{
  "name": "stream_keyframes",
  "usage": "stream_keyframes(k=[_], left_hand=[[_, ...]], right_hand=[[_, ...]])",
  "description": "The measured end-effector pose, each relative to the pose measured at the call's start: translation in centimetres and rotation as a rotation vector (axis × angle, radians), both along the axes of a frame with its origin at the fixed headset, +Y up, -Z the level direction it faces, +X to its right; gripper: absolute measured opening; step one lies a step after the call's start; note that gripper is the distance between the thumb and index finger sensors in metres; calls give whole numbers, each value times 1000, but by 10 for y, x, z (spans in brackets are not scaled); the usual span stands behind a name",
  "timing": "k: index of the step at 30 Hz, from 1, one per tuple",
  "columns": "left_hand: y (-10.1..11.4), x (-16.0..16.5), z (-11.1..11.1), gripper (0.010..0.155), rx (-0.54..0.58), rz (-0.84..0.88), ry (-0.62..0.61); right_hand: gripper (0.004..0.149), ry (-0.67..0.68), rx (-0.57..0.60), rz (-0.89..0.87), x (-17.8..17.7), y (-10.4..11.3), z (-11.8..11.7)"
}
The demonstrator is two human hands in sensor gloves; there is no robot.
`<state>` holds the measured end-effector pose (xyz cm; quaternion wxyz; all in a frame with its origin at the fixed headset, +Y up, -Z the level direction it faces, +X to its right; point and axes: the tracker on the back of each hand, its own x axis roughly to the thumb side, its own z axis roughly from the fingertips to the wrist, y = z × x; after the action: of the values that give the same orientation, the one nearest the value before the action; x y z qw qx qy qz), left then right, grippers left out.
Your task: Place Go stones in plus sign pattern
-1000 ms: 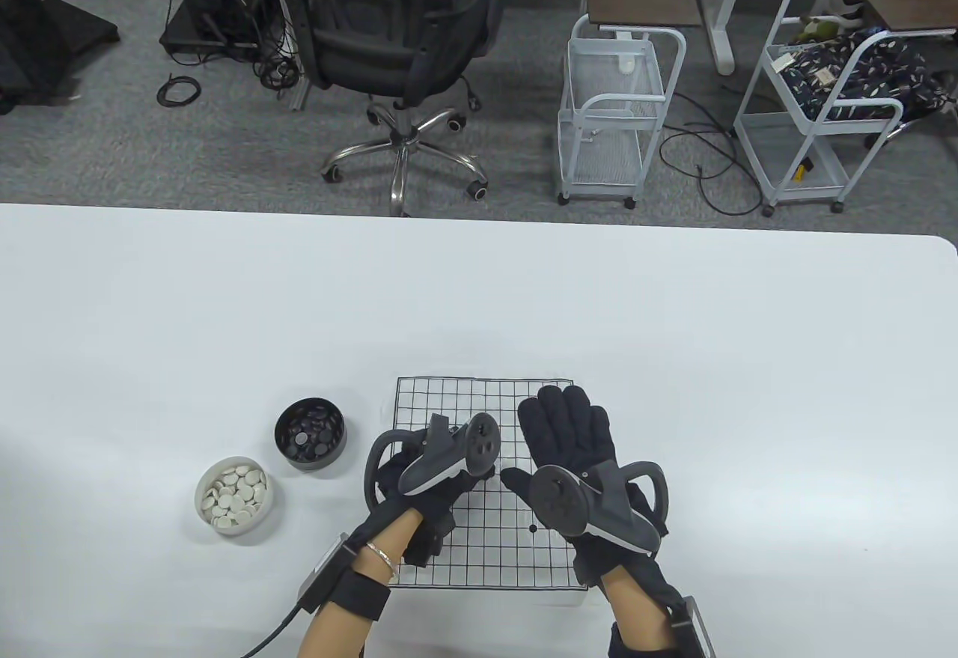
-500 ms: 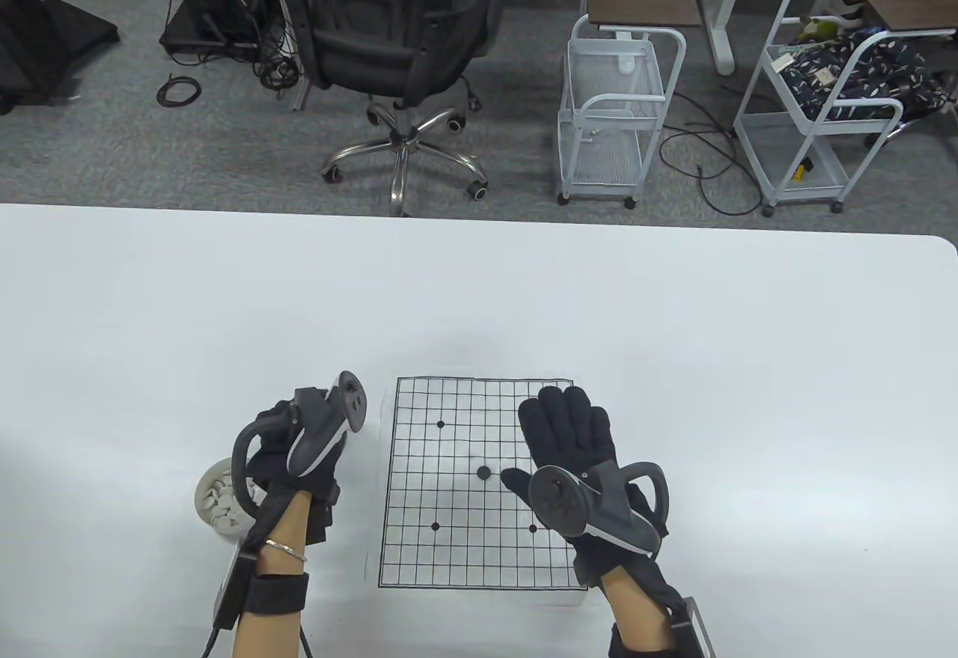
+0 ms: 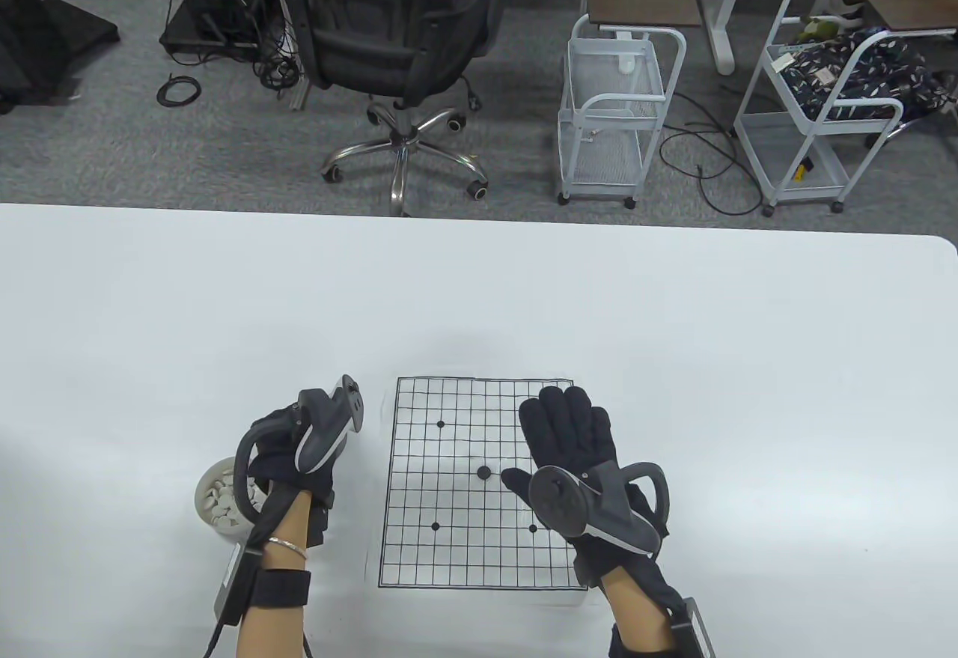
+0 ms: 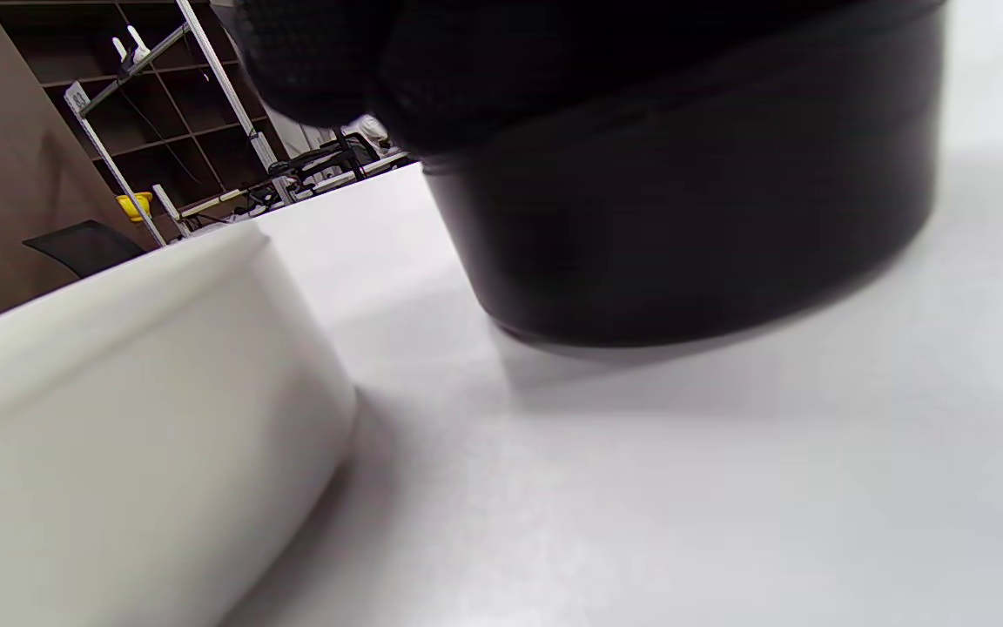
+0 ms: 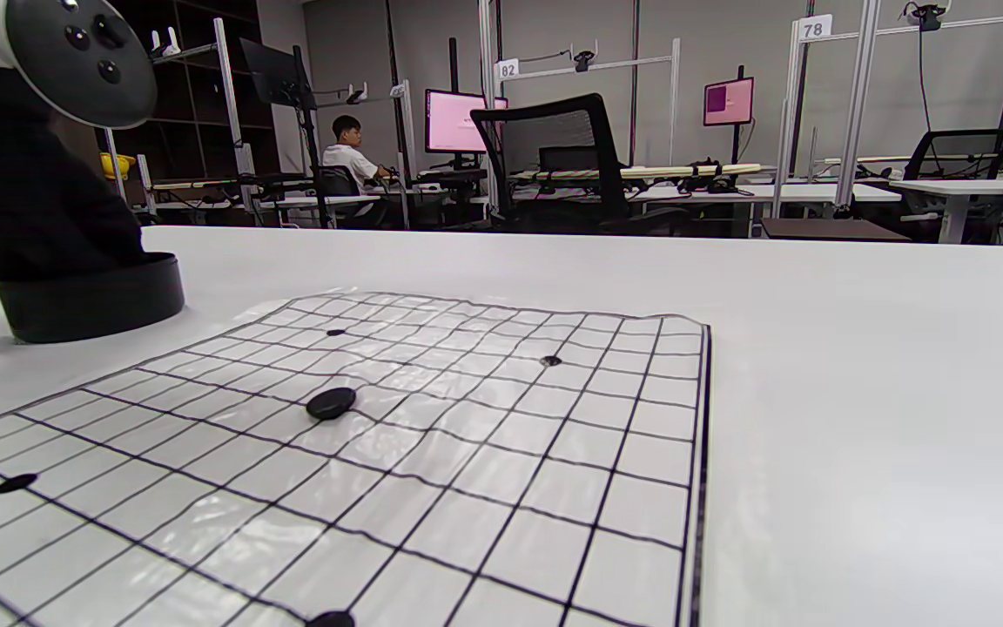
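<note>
A paper grid board (image 3: pixel 449 553) lies on the white table (image 3: pixel 673 329). One black stone (image 3: pixel 483 472) sits on its centre point, also seen in the right wrist view as the black stone (image 5: pixel 331 402). My left hand (image 3: pixel 281 460) is over the black bowl (image 5: pixel 92 296), which it hides from above; its fingers (image 4: pixel 336 52) dip over the bowl's rim (image 4: pixel 684 174). Whether they hold a stone is hidden. My right hand (image 3: pixel 565 426) lies flat with straight fingers on the board's right part.
A white bowl (image 3: pixel 213 497) of white stones stands left of the board, partly under my left wrist; its wall (image 4: pixel 118 392) is close to the black bowl. Small printed dots (image 3: pixel 440 424) mark the grid. An office chair (image 3: pixel 404 52) and carts stand beyond the table.
My left hand left the board's centre and went left to the black bowl, uncovering a black stone on the centre point. The right hand has stayed still.
</note>
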<state>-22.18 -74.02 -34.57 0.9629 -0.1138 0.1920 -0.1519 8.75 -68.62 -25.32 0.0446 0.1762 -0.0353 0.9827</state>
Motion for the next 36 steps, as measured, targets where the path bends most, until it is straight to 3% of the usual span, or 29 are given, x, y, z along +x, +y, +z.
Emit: stream_keyframes(k=[6, 36], left_hand=[[-8, 13, -1, 50, -11, -139, -26], [-12, -3, -4, 44, -20, 57, -18]], right_hand=[[81, 1, -3, 2, 0, 0, 0], [81, -3, -17, -4, 1, -2, -2]])
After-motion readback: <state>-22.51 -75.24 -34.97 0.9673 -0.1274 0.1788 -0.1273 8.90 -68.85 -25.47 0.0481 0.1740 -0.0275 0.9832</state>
